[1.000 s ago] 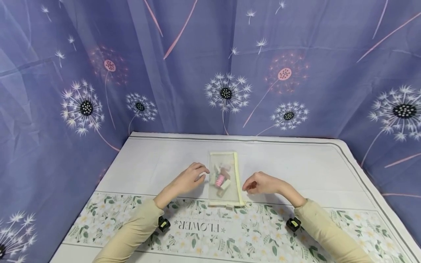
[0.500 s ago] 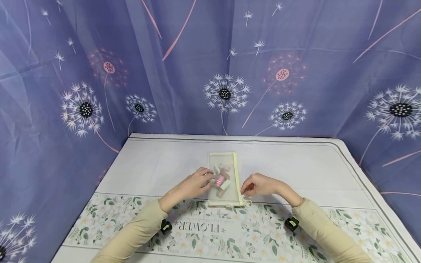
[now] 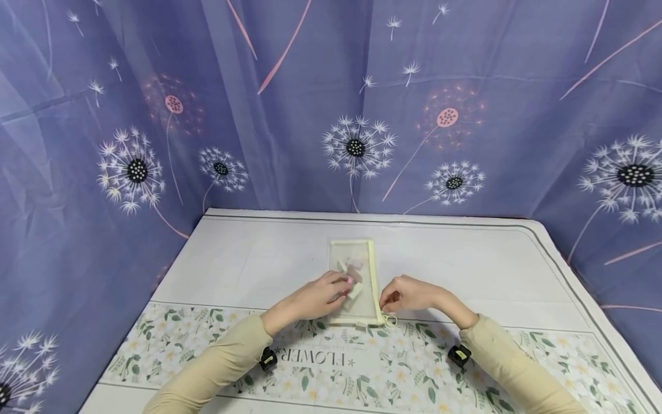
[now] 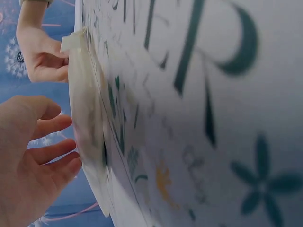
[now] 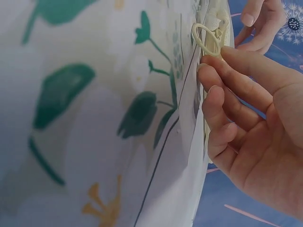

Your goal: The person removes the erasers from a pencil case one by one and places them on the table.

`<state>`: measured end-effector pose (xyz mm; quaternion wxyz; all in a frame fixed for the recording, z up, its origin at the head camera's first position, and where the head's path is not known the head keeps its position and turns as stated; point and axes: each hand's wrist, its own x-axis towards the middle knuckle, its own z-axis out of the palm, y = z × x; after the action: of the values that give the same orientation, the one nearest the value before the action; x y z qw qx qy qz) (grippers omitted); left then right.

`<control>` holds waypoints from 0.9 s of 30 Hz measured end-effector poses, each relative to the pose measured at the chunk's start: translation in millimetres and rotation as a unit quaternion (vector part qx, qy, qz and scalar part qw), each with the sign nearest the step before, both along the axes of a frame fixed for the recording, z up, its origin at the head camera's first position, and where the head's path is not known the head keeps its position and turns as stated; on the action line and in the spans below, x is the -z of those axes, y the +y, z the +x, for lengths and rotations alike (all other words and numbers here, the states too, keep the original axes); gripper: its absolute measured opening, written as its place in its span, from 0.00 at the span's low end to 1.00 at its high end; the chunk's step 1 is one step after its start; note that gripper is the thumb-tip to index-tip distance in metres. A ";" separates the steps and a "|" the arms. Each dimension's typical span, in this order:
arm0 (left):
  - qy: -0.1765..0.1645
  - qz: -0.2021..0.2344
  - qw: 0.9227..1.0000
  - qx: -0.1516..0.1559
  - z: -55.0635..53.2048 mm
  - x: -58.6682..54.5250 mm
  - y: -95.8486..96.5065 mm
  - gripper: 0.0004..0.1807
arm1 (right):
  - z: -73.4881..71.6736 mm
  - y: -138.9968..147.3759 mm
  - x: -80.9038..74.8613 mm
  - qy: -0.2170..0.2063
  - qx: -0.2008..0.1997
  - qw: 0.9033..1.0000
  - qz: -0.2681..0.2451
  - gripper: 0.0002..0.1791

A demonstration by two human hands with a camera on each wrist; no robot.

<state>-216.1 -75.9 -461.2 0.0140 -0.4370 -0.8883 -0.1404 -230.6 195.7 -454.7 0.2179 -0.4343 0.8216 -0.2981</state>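
Note:
A see-through mesh pouch (image 3: 341,250) with pale yellow edging lies flat on the table. Small pale blocks (image 3: 354,291) and a pink item (image 3: 350,280) show through it. My left hand (image 3: 318,296) reaches over the pouch's left part, its loosely bent fingers touching or just above the mesh and covering some contents. At the near right corner, my right hand (image 3: 411,292) has its thumb and forefinger at the zip's ring pull (image 5: 206,39), pinching its edge. The yellow zip (image 3: 373,276) runs up the pouch's right side.
The white tabletop (image 3: 481,259) extends behind and beside the pouch. A floral printed band (image 3: 403,368) with the word FLOWER crosses the near part. A purple dandelion-print curtain (image 3: 289,144) stands along the far edge and sides.
My left hand has moved right, from beside the pouch onto its left part, partly covering the pink item. My right hand has shifted slightly nearer the zip's corner. The pouch stays in place.

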 end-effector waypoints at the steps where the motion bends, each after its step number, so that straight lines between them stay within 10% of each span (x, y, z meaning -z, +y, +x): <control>1: 0.004 0.002 1.000 0.005 0.4 0.4 1.2 0.17 | 0.3 -0.4 -0.2 -0.001 -0.001 1.000 -0.001 0.05; 27: 0.065 -0.065 0.993 0.068 14.3 5.3 36.3 0.25 | 9.3 -4.2 0.6 -0.061 -0.003 0.998 0.025 0.04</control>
<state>-201.8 -39.5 -466.5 0.0337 -0.5046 -0.8610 -0.0538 -221.3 191.4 -455.3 0.2792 -0.4121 0.8128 -0.3027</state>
